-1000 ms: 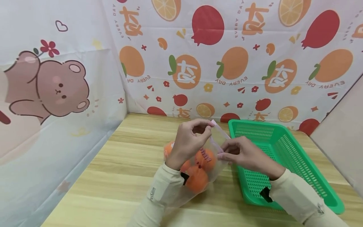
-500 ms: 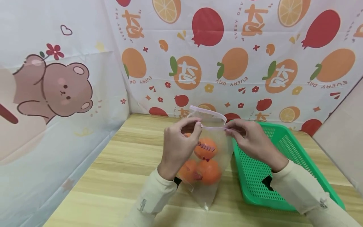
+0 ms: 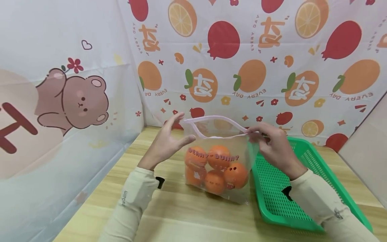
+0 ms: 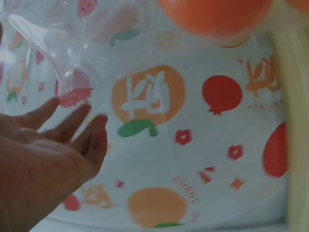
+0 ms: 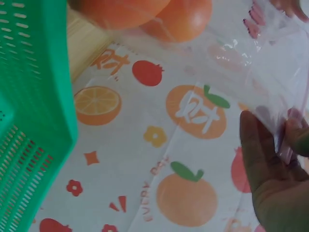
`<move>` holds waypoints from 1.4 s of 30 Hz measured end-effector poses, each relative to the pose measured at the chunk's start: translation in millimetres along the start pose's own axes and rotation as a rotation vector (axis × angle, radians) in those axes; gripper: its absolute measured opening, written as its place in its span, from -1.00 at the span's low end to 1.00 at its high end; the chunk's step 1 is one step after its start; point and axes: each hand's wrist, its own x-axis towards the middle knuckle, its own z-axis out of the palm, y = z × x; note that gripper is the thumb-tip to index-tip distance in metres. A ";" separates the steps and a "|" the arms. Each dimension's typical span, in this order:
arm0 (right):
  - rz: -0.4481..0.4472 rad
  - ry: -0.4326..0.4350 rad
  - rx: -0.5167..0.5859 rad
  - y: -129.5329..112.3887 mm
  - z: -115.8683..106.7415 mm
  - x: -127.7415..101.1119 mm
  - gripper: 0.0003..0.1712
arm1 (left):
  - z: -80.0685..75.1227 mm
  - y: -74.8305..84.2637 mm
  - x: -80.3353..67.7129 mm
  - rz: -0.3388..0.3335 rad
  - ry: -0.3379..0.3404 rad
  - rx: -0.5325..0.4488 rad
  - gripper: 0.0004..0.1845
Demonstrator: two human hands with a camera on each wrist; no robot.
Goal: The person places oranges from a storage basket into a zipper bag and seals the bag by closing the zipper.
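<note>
A clear zip bag (image 3: 218, 188) printed with red letters stands on the wooden table (image 3: 169, 211), with several oranges (image 3: 219, 156) inside. Its pink zip rim (image 3: 211, 117) is spread wide open. My left hand (image 3: 185, 127) is at the rim's left end with fingers straight, touching the plastic; in the left wrist view its fingers (image 4: 77, 121) are flat beside the bag (image 4: 43, 43). My right hand (image 3: 252, 131) pinches the rim's right end. The right wrist view shows the plastic (image 5: 251, 53) between thumb and finger of that hand (image 5: 277, 140).
A green mesh basket (image 3: 302, 158) lies just right of the bag, under my right forearm; its wall (image 5: 34, 96) fills the left of the right wrist view. Fruit-print sheets wall in the back and left; a plain panel stands at the right.
The bag has gone from lying tilted to standing upright, and its mouth has been pulled wide open. My left hand released its pinch and straightened; the right hand kept hold of the rim.
</note>
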 end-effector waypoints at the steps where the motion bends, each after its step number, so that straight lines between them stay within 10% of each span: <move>1: 0.004 -0.003 0.021 2.3 -0.7 -1.3 -0.73 | -0.2 -4.5 2.1 -0.021 -0.020 -0.042 -0.13; 10: 0.072 -0.020 0.140 12.6 -8.7 -8.2 -0.69 | 9.0 -20.9 8.8 -0.021 0.125 -0.283 -0.75; 18: 0.161 -0.031 0.061 13.3 -23.0 -13.3 -0.85 | 1.7 -29.1 -10.4 0.095 0.287 -0.242 -0.79; 26: 0.172 -0.070 0.034 14.4 -31.0 -15.0 -0.87 | -5.3 -23.3 -26.3 0.046 0.299 -0.265 -0.75; 31: 0.269 -0.110 0.084 12.8 -33.9 -14.5 -0.83 | -19.9 0.3 -30.4 0.032 0.196 -0.018 -0.72; 37: 0.403 -0.092 0.267 11.5 -37.1 -15.4 -0.76 | 0.1 66.0 -10.1 0.368 0.174 0.333 -0.51; 42: 0.413 -0.067 0.409 15.4 -36.8 -16.4 -0.76 | 44.4 112.2 13.9 0.532 -0.001 0.538 -0.52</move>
